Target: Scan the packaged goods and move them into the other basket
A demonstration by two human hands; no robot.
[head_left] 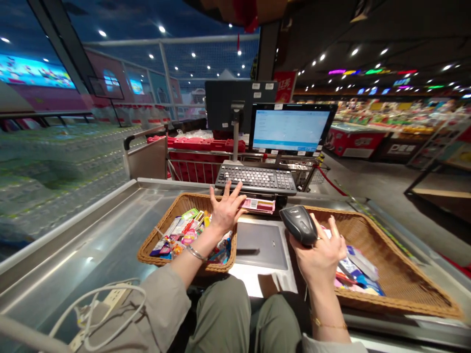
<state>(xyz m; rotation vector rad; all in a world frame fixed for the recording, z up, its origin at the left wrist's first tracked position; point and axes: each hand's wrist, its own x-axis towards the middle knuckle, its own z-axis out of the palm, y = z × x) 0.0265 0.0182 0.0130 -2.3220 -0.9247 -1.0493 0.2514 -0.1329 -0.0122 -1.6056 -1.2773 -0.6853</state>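
Trousered knees [222, 314] face a metal counter [106, 228] holding two baskets [408, 277] beneath ceiling lights [354, 51].

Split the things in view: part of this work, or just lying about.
Seemingly in use:
barcode scanner in right hand
pink barcoded packet at left hand
left wicker basket
right wicker basket

Seemingly lying about:
white power strip
shopping cart

On the dark counter front [395, 148] at the far right, what looks like a white "P" is being displayed, the characters after it being blurred. White lettering is being carried by the red freezer [355, 140] and the red banner [284, 87], neither being made out. A barcode is being shown on the pink packet [265, 206]; lines on the lit screen [290, 126] are being rendered too small to read.
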